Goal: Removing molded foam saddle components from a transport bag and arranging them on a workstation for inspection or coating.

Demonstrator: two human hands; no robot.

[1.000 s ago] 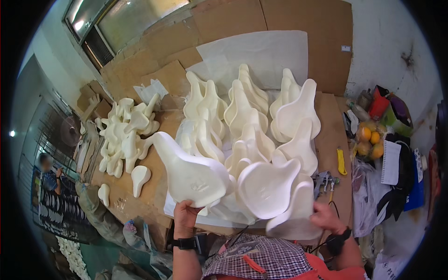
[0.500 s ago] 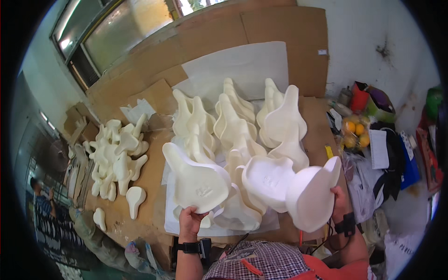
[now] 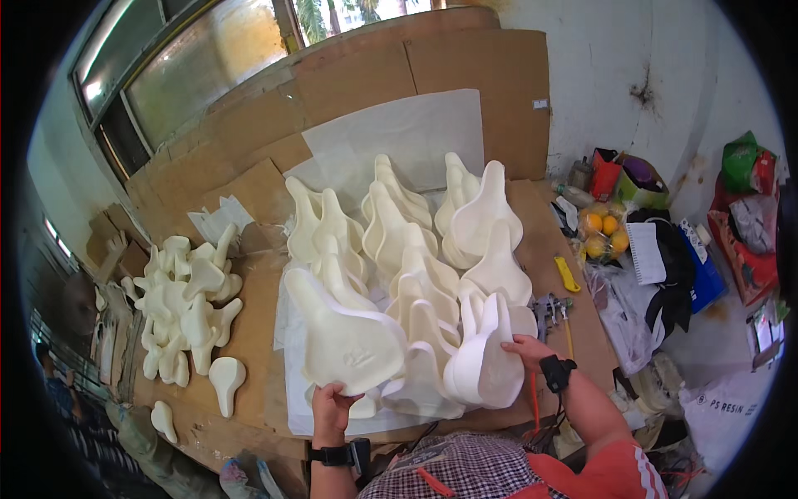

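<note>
My left hand (image 3: 331, 409) is closed on the wide end of a cream bicycle saddle foam (image 3: 345, 341), holding it tilted with its narrow nose up and away to the left. My right hand (image 3: 525, 353) grips the right side of a few saddle foams (image 3: 485, 370) pressed together, noses pointing up, at the near right of the rows. Some of its fingers are hidden behind them. Beyond both hands, several more saddle foams (image 3: 399, 220) stand in overlapping rows on white sheeting (image 3: 295, 399).
Smaller cream foam pieces (image 3: 187, 303) are heaped at the left of the cardboard-covered table (image 3: 258, 333). On the right lie a yellow-handled cutter (image 3: 567, 273), a metal spray gun (image 3: 549, 309), bagged oranges (image 3: 604, 233) and a notepad (image 3: 646, 254). Cardboard (image 3: 482, 62) lines the back wall.
My right hand has moved left, and the splayed saddle foams it held now sit close together, upright. My left hand still holds its saddle foam in nearly the same pose. The view has shifted.
</note>
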